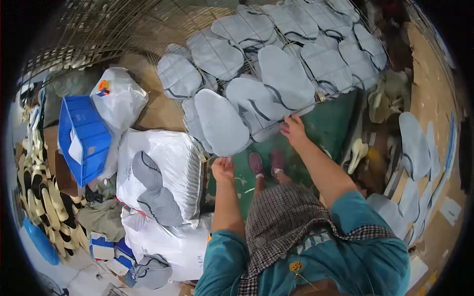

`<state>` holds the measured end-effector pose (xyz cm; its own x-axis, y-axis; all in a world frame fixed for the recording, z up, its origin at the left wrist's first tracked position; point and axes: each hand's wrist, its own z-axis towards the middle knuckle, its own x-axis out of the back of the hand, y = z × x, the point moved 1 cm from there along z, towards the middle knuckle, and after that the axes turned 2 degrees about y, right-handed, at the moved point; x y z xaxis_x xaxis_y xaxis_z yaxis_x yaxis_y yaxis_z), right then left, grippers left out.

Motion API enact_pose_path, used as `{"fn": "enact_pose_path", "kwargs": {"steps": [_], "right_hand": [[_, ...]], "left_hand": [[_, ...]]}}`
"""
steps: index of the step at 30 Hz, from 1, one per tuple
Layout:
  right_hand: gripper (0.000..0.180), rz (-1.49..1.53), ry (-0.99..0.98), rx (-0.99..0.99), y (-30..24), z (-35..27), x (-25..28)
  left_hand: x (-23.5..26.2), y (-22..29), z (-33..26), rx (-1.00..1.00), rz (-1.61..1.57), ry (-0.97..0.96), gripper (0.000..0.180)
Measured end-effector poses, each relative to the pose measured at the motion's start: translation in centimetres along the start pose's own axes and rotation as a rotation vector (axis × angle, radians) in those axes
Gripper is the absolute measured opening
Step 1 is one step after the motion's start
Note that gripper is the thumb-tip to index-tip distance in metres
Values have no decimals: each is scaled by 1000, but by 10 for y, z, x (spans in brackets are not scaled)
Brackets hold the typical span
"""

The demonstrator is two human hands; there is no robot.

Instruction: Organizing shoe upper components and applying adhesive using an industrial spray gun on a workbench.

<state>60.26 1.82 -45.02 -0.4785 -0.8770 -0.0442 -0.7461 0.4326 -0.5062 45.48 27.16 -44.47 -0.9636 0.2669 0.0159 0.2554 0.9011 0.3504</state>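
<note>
A wire rack [318, 84] stretches out before me, loaded with several flat grey-white sole-shaped pieces [222, 121] that have dark curved edges. My left hand [223, 169] is at the rack's near left edge, fingers curled just below the tip of the nearest piece. Farther right, my right hand [293, 130] closes on the near edge of the rack, beside another pale piece [285, 79]. The undersides of the fingers and the exact grip are partly hidden by the rack and the pieces.
White sacks [168, 172] lie at left with a grey sole-shaped bundle [157, 190] on top. Beyond them are a blue crate [85, 140] and a white plastic bag [118, 101]. More grey pieces [414, 145] lean at right by a brown board [427, 64]. The floor [242, 180] is green.
</note>
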Motion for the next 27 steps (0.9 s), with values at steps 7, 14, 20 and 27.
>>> {"fn": "enact_pose_path", "kwargs": {"steps": [7,14,20,27], "right_hand": [[43,-58,-148,-61,-15,-2,24],[41,172,-76,-355,-10,-9,-26],[48,-156,205,215,18,-13,5],[51,-869,266,446,28,-15,43]], "left_hand": [[12,14,-9,68,41,-24,23],[8,36,-8,59,342,69,51],[10,57,-6,-12,456,68,40],[21,74,-10,-130,450,-138,31]]}}
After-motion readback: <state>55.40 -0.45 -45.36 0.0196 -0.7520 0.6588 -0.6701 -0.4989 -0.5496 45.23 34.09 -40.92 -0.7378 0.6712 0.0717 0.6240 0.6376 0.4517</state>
